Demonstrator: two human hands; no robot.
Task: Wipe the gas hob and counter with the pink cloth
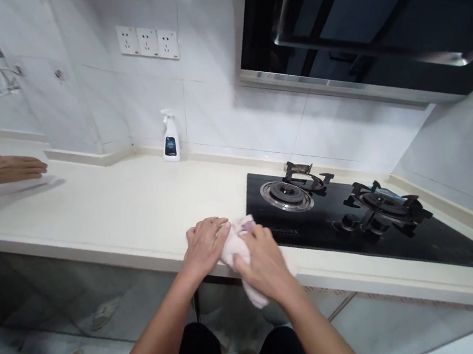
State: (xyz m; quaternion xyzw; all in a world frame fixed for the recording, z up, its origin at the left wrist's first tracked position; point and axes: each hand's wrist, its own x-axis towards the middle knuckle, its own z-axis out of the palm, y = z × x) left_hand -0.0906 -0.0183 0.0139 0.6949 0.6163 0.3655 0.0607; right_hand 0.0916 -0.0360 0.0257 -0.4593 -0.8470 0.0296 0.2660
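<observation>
A person's left hand and right hand are clenching a soft pale pink cloth at the front edge of a cream stone surface, just beside a black glass gas hob. Both sets of fingers are curling firmly around the folds, a grip that appears well suited to keeping the bunched cloth from slipping. Another person's hand is hovering flat at far left. A white plastic spray bottle is standing by the tiled wall, its dark label unreadable.
</observation>
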